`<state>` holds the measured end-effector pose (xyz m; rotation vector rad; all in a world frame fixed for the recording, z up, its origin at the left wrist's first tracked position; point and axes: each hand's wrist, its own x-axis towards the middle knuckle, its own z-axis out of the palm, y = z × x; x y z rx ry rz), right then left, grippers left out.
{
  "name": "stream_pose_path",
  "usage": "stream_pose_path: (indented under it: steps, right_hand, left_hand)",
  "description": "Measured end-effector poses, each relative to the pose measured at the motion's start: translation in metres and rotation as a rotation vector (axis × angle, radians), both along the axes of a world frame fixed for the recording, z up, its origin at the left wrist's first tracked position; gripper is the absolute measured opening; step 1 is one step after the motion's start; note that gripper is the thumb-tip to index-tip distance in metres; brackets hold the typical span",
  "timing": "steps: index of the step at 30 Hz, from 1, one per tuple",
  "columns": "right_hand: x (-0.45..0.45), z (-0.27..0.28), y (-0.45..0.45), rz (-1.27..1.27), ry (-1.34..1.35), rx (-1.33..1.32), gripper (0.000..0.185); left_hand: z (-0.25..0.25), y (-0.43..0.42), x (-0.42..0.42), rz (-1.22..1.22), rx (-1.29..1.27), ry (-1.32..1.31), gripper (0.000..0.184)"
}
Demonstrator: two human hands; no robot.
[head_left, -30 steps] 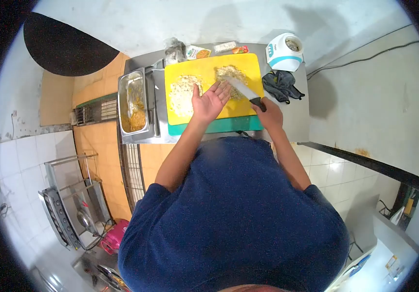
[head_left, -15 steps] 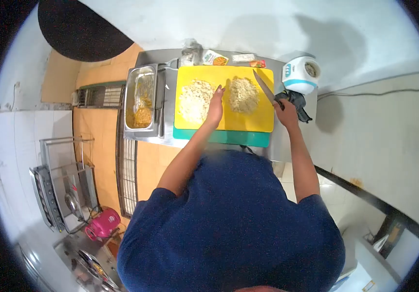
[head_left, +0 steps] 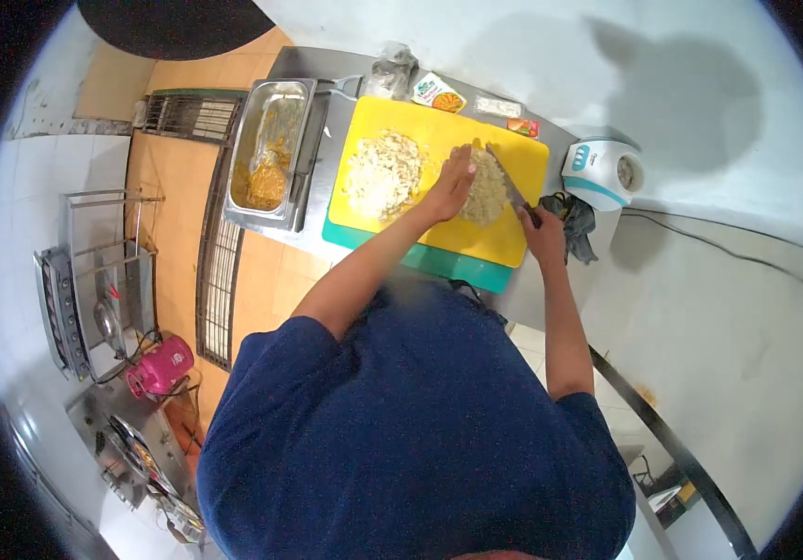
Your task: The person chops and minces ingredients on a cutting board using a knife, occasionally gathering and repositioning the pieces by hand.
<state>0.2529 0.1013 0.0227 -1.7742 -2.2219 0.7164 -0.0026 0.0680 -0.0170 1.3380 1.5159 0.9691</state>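
Observation:
A yellow cutting board (head_left: 439, 224) lies over a green board (head_left: 420, 259). On its left side is a pale chopped heap (head_left: 384, 175); a finer chopped heap (head_left: 485, 191) sits to the right. My left hand (head_left: 452, 185) is at the left edge of the finer heap, fingers stretched out and holding nothing. My right hand (head_left: 541, 230) is wrapped round the dark handle of a knife (head_left: 510, 184). The blade points up and left along the right side of the finer heap.
Left of the boards stands a metal tray (head_left: 230, 198) with orange-brown food. Behind them are a plastic bag (head_left: 390, 73), a packet (head_left: 439, 93) and a small red packet (head_left: 523, 127). A white-and-blue appliance (head_left: 595, 172) and a black bag (head_left: 577, 224) are at right.
The view has turned, so the table appears tilted. My left hand has moved from between the heaps to the finer heap. The knife has moved from the board's right edge to beside that heap.

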Motion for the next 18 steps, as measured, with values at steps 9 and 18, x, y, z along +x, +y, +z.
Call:
stream_pose_path:
  steps: [9, 18]
  right_hand:
    - [-0.019, 0.045, -0.036, -0.059, -0.067, -0.074, 0.041]
    - [-0.021, 0.062, -0.07, -0.087, -0.055, -0.09, 0.035]
  left_hand:
    - [0.021, -0.031, 0.002, -0.22, 0.147, 0.231, 0.071]
    - [0.036, -0.045, -0.007, -0.379, 0.15, 0.392, 0.073]
